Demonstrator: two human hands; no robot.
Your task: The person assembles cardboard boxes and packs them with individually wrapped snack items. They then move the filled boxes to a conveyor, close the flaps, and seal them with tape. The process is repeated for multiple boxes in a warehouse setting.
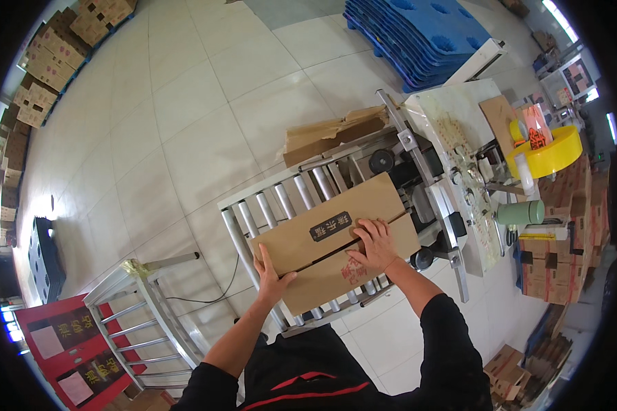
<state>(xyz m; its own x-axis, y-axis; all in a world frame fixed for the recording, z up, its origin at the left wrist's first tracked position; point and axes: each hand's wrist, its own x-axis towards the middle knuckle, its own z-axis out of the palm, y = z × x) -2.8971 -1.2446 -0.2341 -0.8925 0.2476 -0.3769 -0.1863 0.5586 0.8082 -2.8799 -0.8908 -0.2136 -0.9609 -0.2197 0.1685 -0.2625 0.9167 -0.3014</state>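
Observation:
A brown cardboard box (291, 237) lies on a roller conveyor (294, 191), its right end at the mouth of a carton-sealing machine (432, 174). Its two long top flaps are folded down, and a narrow dark gap runs between them. Printed characters mark both flaps. My left hand (270, 282) grips the box's left end, fingers along the end edge and thumb on top. Flat across the flaps near the gap, towards the machine, rests my right hand (374, 245) with its fingers spread. The inside of the box is hidden.
On the machine's top stand a large yellow tape roll (555, 153) and a green bottle (520, 212). Blue plastic pallets (416, 41) are stacked beyond. A metal roller frame (149, 318) and a red cabinet (72, 354) stand at left. Stacked cartons (555, 267) fill the right.

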